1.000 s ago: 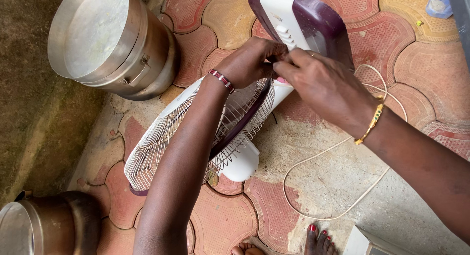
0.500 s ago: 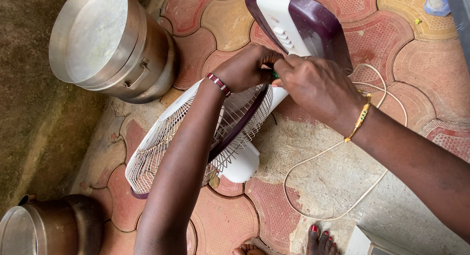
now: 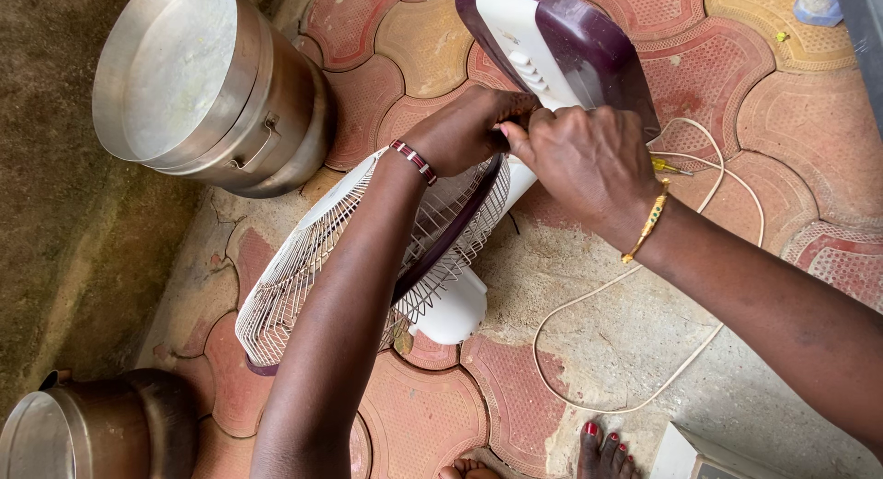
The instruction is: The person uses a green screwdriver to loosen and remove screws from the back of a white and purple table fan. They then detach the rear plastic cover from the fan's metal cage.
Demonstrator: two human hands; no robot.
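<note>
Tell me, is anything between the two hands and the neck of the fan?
Nothing visible. The left hand and the right hand are both already on the fan where its grille meets the purple base. The fingers hide the exact contact spot.

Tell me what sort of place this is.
Probably a home yard or outdoor patio: interlocking paving blocks edged by bare ground, big metal cooking pots set on the ground, and bare feet beside a dismantled table fan.

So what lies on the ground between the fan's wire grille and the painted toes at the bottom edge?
In the head view, the fan's white motor housing and a loop of pale power cord lie between grille and toes, on paving.
</note>
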